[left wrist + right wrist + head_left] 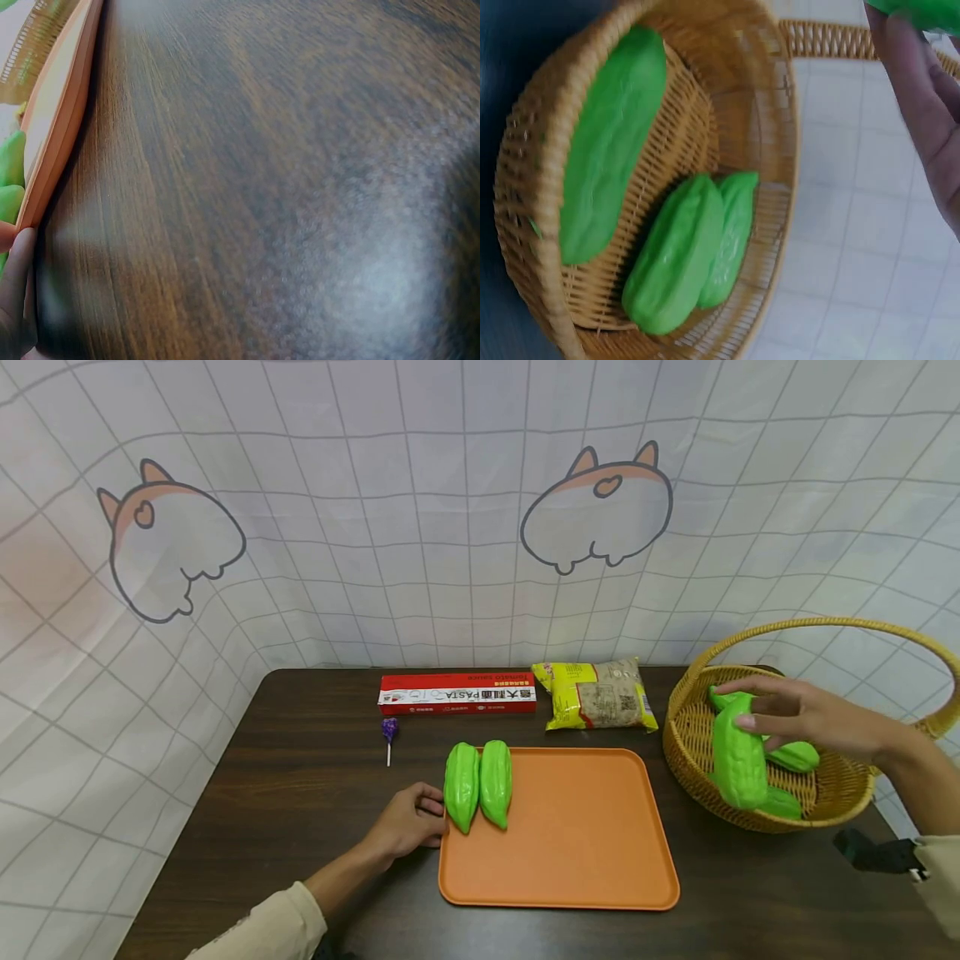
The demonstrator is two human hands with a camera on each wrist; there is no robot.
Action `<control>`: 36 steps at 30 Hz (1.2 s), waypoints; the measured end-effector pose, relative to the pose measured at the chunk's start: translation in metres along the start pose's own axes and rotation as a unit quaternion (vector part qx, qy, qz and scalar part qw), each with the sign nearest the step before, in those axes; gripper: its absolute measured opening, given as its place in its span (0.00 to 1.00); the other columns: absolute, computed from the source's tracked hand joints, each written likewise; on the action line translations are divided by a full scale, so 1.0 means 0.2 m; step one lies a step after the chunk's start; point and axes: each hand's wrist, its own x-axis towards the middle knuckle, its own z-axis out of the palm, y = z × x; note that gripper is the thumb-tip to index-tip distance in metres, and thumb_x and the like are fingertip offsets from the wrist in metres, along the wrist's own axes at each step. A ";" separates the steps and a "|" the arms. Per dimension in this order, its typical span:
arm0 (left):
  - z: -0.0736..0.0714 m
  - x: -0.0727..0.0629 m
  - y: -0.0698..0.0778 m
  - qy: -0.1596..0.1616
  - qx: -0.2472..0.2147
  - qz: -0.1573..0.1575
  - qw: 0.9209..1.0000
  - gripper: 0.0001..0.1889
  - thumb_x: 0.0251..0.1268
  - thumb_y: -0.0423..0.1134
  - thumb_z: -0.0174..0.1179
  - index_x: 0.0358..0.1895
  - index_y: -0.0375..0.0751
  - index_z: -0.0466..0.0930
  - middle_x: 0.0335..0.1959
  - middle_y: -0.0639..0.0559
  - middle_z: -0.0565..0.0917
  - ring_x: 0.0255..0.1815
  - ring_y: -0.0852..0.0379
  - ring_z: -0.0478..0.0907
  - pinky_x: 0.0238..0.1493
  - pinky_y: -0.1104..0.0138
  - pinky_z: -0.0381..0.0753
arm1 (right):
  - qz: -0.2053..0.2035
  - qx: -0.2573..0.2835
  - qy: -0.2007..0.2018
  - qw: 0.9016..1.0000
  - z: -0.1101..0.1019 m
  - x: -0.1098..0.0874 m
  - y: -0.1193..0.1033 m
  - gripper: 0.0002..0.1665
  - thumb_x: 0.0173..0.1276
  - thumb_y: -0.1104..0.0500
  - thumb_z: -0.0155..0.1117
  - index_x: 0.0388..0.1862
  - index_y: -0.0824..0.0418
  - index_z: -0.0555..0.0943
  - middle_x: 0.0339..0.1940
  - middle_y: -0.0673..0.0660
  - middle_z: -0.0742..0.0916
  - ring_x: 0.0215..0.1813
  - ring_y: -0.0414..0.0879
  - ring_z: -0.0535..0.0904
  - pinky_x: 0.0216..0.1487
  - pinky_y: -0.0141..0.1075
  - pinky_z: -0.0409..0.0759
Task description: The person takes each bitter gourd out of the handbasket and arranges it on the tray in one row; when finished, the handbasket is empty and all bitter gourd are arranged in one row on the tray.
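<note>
My right hand (795, 718) grips a bright green bitter melon (738, 756) above the wicker basket (693, 785), its lower end hanging down. In the right wrist view, only part of that hand (922, 105) shows at the top right corner. Three more bitter melons lie in the basket, one bitter melon (615, 150) apart from the other two. My left hand (408, 822) holds the left rim of the orange tray (585, 827), with fingertips pinching the edge in the left wrist view. Two bitter melons lie side by side at the tray's upper left, a melon (461, 787) nearest that hand.
Behind the tray lie a red pasta box (457, 693) and a yellow plastic packet (600, 695). A purple lollipop (389, 731) lies left of them on the dark wooden table (300, 785). The basket's tall handle (825, 622) arches over it. A white gridded curtain (450, 527) stands behind.
</note>
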 end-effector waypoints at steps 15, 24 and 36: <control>0.00 -0.01 0.01 0.004 0.003 0.001 1.000 0.25 0.54 0.29 0.68 0.56 0.30 0.73 0.46 0.39 0.78 0.38 0.53 0.83 0.37 0.61 0.90 | -0.104 0.117 -0.092 0.983 0.18 0.07 -0.12 0.19 0.79 0.66 0.47 0.65 0.63 0.71 0.56 0.57 0.80 0.45 0.54 0.85 0.46 0.52 0.88; 0.00 -0.01 0.01 0.006 -0.002 0.004 1.000 0.25 0.53 0.28 0.68 0.56 0.30 0.74 0.46 0.40 0.78 0.38 0.54 0.83 0.36 0.61 0.90 | -0.142 0.146 -0.125 0.971 0.32 0.14 -0.19 0.24 0.81 0.65 0.43 0.73 0.66 0.68 0.66 0.45 0.78 0.53 0.52 0.85 0.51 0.48 0.87; 0.00 0.00 0.00 0.001 -0.004 0.007 1.000 0.25 0.53 0.28 0.67 0.56 0.30 0.73 0.46 0.40 0.78 0.38 0.54 0.83 0.37 0.61 0.90 | -0.185 0.176 -0.146 0.956 0.50 0.25 -0.21 0.26 0.74 0.70 0.55 0.69 0.69 0.70 0.53 0.61 0.85 0.47 0.52 0.87 0.47 0.47 0.89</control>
